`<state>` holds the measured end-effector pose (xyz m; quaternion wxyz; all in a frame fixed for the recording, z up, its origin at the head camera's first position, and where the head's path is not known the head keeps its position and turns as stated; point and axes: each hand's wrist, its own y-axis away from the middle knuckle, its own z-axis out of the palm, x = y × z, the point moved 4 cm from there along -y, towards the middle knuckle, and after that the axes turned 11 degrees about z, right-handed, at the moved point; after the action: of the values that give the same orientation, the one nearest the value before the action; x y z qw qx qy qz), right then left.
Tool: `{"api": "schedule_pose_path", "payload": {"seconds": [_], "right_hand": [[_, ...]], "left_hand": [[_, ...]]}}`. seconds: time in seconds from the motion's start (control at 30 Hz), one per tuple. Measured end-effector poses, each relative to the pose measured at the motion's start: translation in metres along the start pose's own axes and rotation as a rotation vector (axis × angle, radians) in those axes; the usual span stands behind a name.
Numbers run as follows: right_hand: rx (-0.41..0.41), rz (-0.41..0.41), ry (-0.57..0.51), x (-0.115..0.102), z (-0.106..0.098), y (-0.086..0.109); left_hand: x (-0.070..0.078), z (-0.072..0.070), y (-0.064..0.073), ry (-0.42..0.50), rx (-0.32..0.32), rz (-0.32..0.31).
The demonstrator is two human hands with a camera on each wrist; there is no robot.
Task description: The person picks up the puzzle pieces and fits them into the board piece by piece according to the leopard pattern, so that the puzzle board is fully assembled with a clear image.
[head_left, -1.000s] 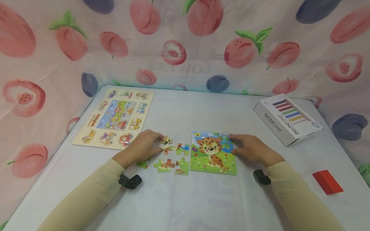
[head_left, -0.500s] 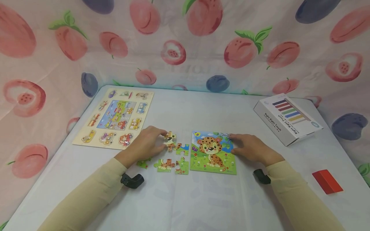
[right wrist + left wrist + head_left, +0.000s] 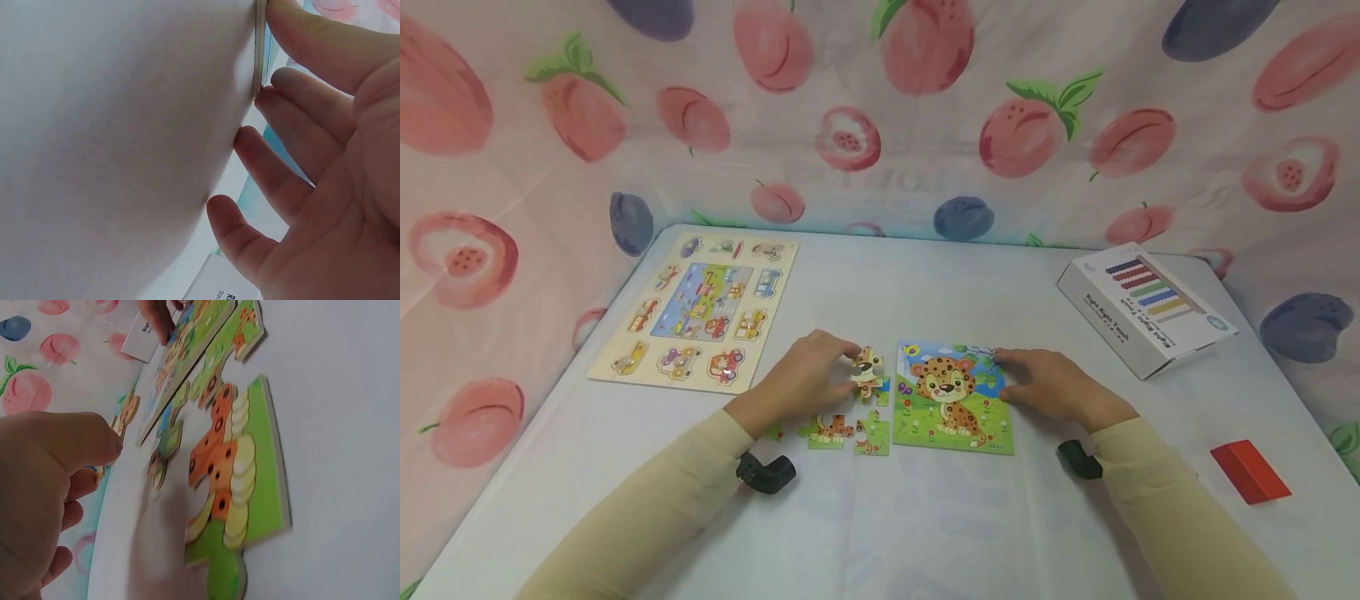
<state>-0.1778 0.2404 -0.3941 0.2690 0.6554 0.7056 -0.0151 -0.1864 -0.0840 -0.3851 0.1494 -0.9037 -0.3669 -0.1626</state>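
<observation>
My left hand [image 3: 805, 375] pinches a jigsaw piece [image 3: 868, 365] printed with a leopard's face between thumb and fingers. That piece is raised off the table and partly covers a blue-and-green piece [image 3: 883, 392] beneath it. Below it lie a leopard-paws piece [image 3: 219, 469] and a green piece with flowers [image 3: 872, 436]; another green bit shows under the left wrist. Just right of them is the square leopard picture board [image 3: 917, 429]. My right hand [image 3: 1052, 383] touches the board's right edge with thumb and fingertips, its fingers loosely extended in the right wrist view.
A wooden vehicle puzzle board [image 3: 677, 382] lies at the back left. At the back right stands a white box [image 3: 1142, 321] with coloured bars printed on it. Near the right edge is a red block [image 3: 1250, 472]. Fruit-patterned cloth [image 3: 910, 150] hangs behind the table.
My left hand has lifted the leopard-face piece and carried it right, over the blue-and-green piece, toward the board. The right hand has stayed at the board's edge.
</observation>
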Motion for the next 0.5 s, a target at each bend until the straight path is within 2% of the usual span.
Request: {"api": "schedule_pose_path", "payload": {"seconds": [0.5], "right_hand": [[0.004,-0.003,0.011,0.001,0.001,-0.001]], "left_hand": [[0.026,0.011,-0.021,0.002,-0.038,0.041]]}}
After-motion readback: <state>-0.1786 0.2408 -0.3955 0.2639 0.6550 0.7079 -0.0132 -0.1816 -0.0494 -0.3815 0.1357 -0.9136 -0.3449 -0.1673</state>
